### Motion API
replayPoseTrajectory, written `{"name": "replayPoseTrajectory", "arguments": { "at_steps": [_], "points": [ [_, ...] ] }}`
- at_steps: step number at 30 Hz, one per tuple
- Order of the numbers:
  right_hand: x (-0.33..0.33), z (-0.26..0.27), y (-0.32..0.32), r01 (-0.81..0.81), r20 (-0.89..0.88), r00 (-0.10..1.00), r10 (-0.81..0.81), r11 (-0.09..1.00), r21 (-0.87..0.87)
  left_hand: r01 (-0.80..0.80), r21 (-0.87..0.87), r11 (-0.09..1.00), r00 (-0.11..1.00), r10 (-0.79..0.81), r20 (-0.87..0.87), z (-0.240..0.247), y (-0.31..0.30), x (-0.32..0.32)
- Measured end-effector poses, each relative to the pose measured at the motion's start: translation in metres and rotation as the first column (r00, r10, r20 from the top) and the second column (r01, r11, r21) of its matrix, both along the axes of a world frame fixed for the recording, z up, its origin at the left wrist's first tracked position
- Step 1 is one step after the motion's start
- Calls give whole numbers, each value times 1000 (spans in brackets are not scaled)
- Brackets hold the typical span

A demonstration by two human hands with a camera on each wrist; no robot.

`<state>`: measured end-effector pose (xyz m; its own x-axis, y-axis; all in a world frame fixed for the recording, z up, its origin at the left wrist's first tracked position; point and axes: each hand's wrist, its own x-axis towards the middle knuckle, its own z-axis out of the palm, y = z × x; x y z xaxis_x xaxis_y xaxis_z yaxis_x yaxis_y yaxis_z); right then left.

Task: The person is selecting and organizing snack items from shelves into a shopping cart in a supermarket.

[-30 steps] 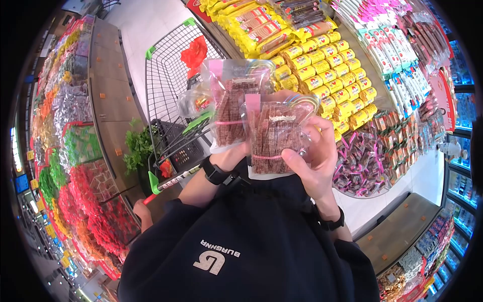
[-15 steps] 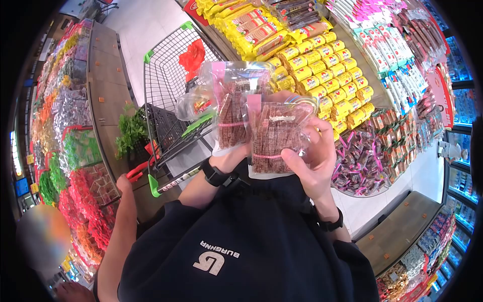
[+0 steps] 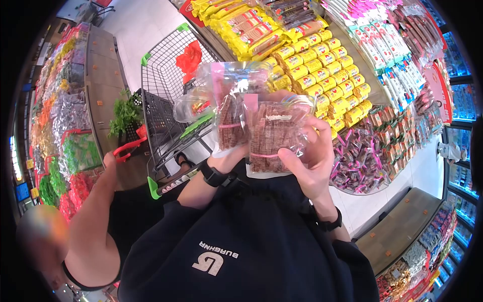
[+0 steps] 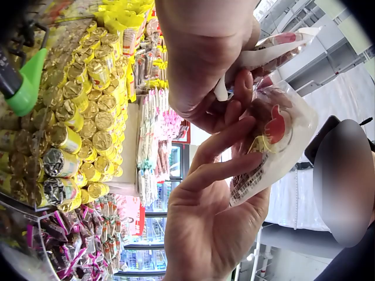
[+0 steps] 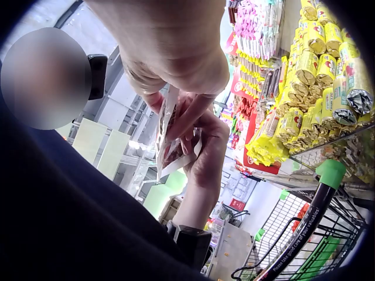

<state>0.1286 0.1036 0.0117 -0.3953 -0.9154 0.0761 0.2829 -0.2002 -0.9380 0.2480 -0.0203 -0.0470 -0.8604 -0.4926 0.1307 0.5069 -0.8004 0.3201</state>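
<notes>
In the head view two clear pouches of reddish-brown strips are held up side by side before my chest. My right hand (image 3: 316,168) pinches the front pouch (image 3: 274,132), thumb across its face and fingers behind it. Partly covered by that one, the rear pouch (image 3: 230,113) leans at its left. My left hand (image 4: 202,70) grips the rear pouch with curled fingers, as the left wrist view shows; in the head view the pouches hide most of this hand. The front pouch's white back, with a red print, shows in the left wrist view.
Beyond the pouches stands a shopping cart (image 3: 168,65) holding a red bag (image 3: 189,59). Yellow rolls (image 3: 322,75) are stacked ahead on the right; candy bins (image 3: 75,151) line the left. At lower left another person's arm (image 3: 95,206) reaches to a red handle (image 3: 129,150) near leafy greens (image 3: 123,116).
The other person has come further into view at lower left, and the red handle in that person's hand has swung left. Both pouches stay nearly in place in my hands.
</notes>
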Motion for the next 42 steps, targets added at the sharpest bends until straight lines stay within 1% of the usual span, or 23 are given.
{"name": "replayPoseTrajectory", "arguments": {
  "at_steps": [8,12,14,15,16,17,18,19,21,23,24,25,26,27,28,30,31,34,35,37,39,40,42],
  "points": [
    [0,1,0,13,11,1000,-13,1000,-4,16,47,999,1000,-15,-22,-3,-3,-5],
    [-8,4,0,110,-30,993,-110,994,-5,27,131,991,1000,-25,-18,-19,-9,-15],
    [-16,3,0,199,-73,977,-199,980,-8,-25,140,990,997,14,81,-18,-13,-19],
    [-20,4,0,253,-106,962,-251,967,4,-68,122,990,985,47,168,-13,-14,-20],
    [-27,1,3,281,-157,949,-275,959,20,-151,47,987,936,128,328,-7,-15,-20],
    [-29,2,4,348,-191,923,-335,937,35,-219,-82,972,823,229,520,15,-13,-24],
    [-32,4,4,413,-227,891,-393,909,47,-253,-220,942,662,334,670,25,-11,-28],
    [-33,5,5,468,-294,848,-441,883,26,-210,-299,931,701,356,618,17,-13,-22],
    [-35,7,8,567,-419,741,-525,823,-28,-195,-403,894,669,421,612,21,-7,-27],
    [-37,2,11,577,-638,555,-534,799,-166,-160,-486,859,663,458,592,25,-1,-30],
    [-39,-1,12,566,-725,440,-530,790,-234,-134,-517,846,673,460,579,26,2,-32],
    [-40,-1,12,521,-806,281,-522,787,-328,-110,-548,829,683,463,564,27,4,-33],
    [-47,-3,8,365,-837,106,-536,804,-469,-86,-581,809,692,468,550,27,5,-34],
    [-45,-5,8,346,-865,63,-498,824,-449,-20,-626,780,694,462,553,21,6,-33],
    [-41,-8,8,329,-888,20,-459,842,-427,-49,-574,817,719,428,548,17,9,-33],
    [-32,-11,10,362,-912,-2,-410,850,-382,-101,-461,882,769,363,527,11,15,-35],
    [-28,-12,9,378,-923,-12,-385,853,-361,-52,-372,927,809,258,528,10,10,-30],
    [-23,-15,6,401,-925,-58,-376,839,-366,-21,-265,964,906,131,402,21,12,-28],
    [-22,-15,7,387,-940,-41,-339,862,-328,-40,-345,938,893,188,408,22,14,-30],
    [-18,-5,9,343,-968,34,-250,912,-223,-72,-496,865,861,305,407,24,19,-36],
    [-17,2,12,282,-977,132,-166,952,-124,7,-471,882,801,277,530,22,15,-36],
    [-19,2,12,280,-973,143,-183,950,-138,45,-454,890,765,262,588,21,12,-35],
    [-23,-1,13,276,-962,168,-215,947,-163,25,-454,890,778,268,568,22,11,-34]
  ]
}}
